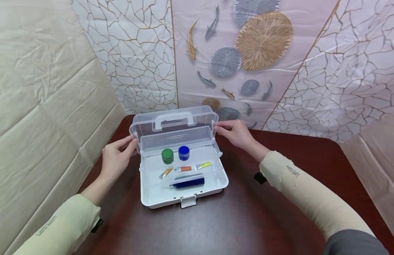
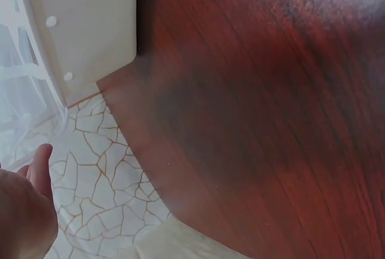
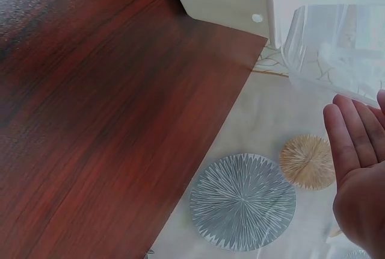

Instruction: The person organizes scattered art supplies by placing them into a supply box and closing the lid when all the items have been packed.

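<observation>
A white plastic case [image 1: 184, 194] sits on the table with its clear lid [image 1: 181, 124] raised at the back; a white carry handle [image 1: 174, 120] is on the lid. At the lid's left edge, my left hand [image 1: 115, 157] pinches it between thumb and fingers. My right hand [image 1: 236, 134] grips the opposite edge, thumb below the fingers. Inside the case are a green paint jar [image 1: 167, 156], a blue paint jar [image 1: 184, 153], a gold paint tube [image 1: 166, 173], an orange one [image 1: 183, 169], a yellow one [image 1: 203, 165] and a dark blue tube [image 1: 189, 182] nearest the front.
A white latch [image 1: 188, 201] hangs at the case's front. Dark red wood table [image 1: 267, 205] surrounds the case. Behind it hangs a patterned cloth [image 1: 146, 53], with beige cloth [image 1: 47, 88] along the left side.
</observation>
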Motion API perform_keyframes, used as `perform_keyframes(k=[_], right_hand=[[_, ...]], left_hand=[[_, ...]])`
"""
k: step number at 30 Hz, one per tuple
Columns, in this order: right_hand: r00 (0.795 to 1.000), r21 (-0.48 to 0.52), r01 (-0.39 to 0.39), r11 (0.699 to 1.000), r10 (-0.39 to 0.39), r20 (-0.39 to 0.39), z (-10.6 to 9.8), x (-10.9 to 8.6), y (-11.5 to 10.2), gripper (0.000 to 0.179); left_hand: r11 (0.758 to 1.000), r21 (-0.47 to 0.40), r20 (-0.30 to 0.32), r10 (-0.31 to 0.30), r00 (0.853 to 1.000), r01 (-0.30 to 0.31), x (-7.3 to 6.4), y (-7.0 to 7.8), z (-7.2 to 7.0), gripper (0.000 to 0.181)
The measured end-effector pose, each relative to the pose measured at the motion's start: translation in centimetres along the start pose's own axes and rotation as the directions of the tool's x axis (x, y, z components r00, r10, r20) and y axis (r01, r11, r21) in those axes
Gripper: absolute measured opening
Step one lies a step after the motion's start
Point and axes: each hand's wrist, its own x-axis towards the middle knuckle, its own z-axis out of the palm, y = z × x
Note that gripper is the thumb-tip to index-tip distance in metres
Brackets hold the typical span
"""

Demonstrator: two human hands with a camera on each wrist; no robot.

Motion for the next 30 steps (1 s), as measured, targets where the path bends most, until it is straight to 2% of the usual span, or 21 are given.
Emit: perform_keyframes(k=[12, 19, 24, 30], right_hand=[[0.999, 0.000, 0.039, 0.999, -0.039, -0.014, 0.0, -1.3, 0.0, 0.030], [1.000, 0.024, 0.026, 0.999, -0.026, 0.011, -0.2, -2.2, 0.1, 0.032], [0.999, 0.027, 0.033, 0.999, -0.033, 0.009, -0.3, -2.8, 0.1, 0.031], [0.995, -0.059, 0.087, 0.994, -0.089, -0.034, -0.3, -3.6, 0.1, 0.027]], left_hand=[[0.998, -0.069, -0.010, 0.011, 1.000, -0.012, -0.9, -0.1, 0.2, 0.033], [0.997, -0.062, -0.001, 0.055, 0.998, -0.055, -1.5, -0.3, 0.2, 0.032], [0.993, 0.025, -0.022, 0.117, 0.993, -0.117, -2.0, -0.4, 0.1, 0.029], [0.968, 0.159, -0.047, 0.205, 0.978, -0.195, -2.8, -0.6, -0.1, 0.024]])
